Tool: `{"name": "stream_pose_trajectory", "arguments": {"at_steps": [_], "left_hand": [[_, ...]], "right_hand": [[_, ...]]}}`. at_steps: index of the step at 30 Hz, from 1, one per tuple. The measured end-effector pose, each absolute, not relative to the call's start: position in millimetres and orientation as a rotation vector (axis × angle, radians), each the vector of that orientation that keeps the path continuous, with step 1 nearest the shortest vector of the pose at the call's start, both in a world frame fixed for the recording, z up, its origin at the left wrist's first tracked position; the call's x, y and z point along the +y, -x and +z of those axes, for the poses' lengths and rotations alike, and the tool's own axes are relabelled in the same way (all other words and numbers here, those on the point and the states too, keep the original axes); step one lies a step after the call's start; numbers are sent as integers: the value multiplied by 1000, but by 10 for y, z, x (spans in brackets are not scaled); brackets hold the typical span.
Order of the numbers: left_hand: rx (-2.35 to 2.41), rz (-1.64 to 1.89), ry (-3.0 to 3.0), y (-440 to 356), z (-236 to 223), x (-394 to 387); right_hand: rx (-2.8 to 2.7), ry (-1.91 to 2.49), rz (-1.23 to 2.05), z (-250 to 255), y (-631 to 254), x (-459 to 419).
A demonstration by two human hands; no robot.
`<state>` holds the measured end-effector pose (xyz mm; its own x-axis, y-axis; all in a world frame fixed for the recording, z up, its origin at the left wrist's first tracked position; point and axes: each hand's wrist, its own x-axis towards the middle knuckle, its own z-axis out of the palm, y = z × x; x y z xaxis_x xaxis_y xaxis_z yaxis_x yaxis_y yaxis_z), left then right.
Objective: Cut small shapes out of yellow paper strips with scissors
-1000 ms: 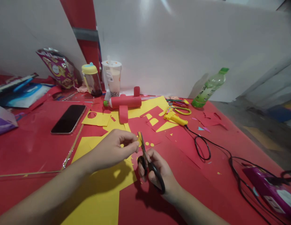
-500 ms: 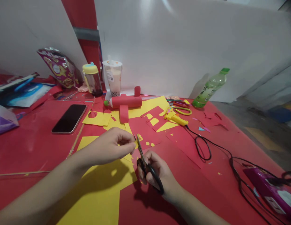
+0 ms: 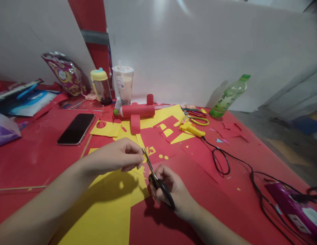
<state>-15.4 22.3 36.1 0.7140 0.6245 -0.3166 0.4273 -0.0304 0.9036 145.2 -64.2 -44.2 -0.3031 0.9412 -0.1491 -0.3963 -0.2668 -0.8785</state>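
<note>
Between thumb and fingertips, my left hand (image 3: 125, 154) pinches a small piece of yellow paper (image 3: 145, 158), partly hidden by the fingers. My right hand (image 3: 171, 190) is wrapped round the black handles of a pair of scissors (image 3: 150, 166). Their blades point up and left and lie right at the yellow piece, looking almost closed. Two small yellow paper circles (image 3: 163, 157) lie on the red paper just beyond. Under my left arm spreads a large yellow sheet (image 3: 109, 207). Farther back rests a red paper-wrapped bottle (image 3: 138, 111) with paper flaps like an airplane.
A phone (image 3: 76, 129) lies at left. Behind stand a yellow-lidded bottle (image 3: 100, 86), a milk tea cup (image 3: 123, 85) and a snack bag (image 3: 63, 73). At right are a yellow glue gun (image 3: 191, 129), its black cord, a tilted green bottle (image 3: 228, 97) and a purple power strip (image 3: 293, 207).
My left hand has shifted slightly left with the yellow piece. The scissors have followed left, their blades now closer together.
</note>
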Motion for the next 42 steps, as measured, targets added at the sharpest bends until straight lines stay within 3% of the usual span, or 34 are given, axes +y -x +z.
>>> {"name": "stream_pose_trajectory", "arguments": {"at_steps": [18,29,42], "left_hand": [[646,-102,-1908,35,229,138],[601,-168,-1993,10,121,125],[714,-4,-2052,-92,45,122]], "right_hand": [[-844,899,1459,-431,-1445,-568],[-948,974,1488,-418,-1420,-618],[-863,1133,1031,-383,-1429,-573]]}}
